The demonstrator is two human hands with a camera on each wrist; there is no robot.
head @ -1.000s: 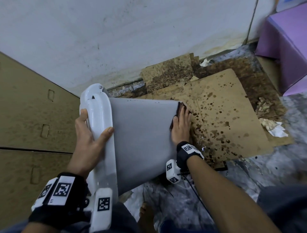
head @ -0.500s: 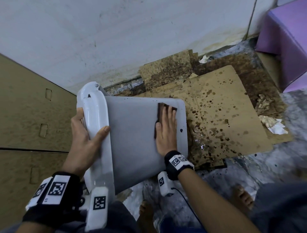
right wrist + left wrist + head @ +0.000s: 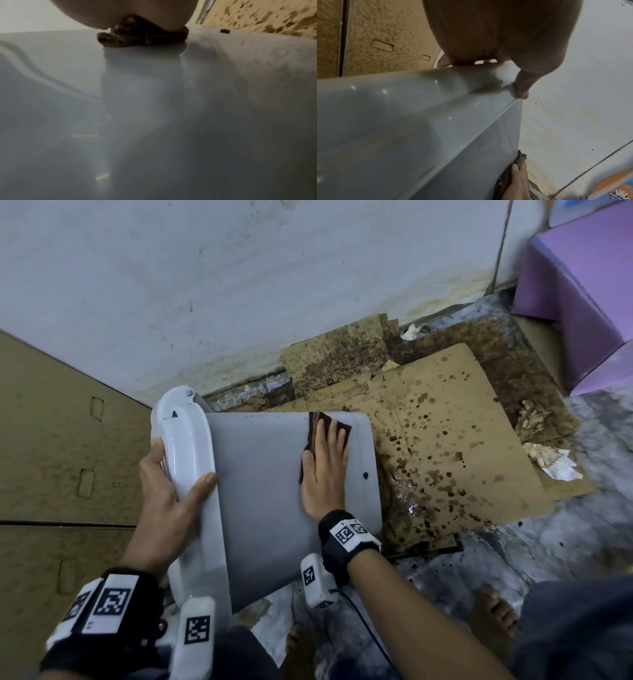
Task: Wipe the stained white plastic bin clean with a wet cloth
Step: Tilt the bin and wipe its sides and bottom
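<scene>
The white plastic bin lies tipped on its side above the floor, its rim to the left and its base to the right. My left hand grips the rim, thumb on the outer wall. My right hand lies flat with straight fingers on a dark brown cloth, pressing it against the bin's upper side near the base. The cloth shows bunched under the palm in the right wrist view. One dark spot sits on the wall right of that hand.
Stained, spattered cardboard covers the floor to the right. Crumpled tissue lies at its edge. A brown cardboard box stands at left, a white wall behind, a purple box at the far right. Bare feet are below.
My right hand slid the cloth from the bin's base edge leftward onto its side, then up toward the far edge. The bin tilted slightly; the left hand kept its grip.
</scene>
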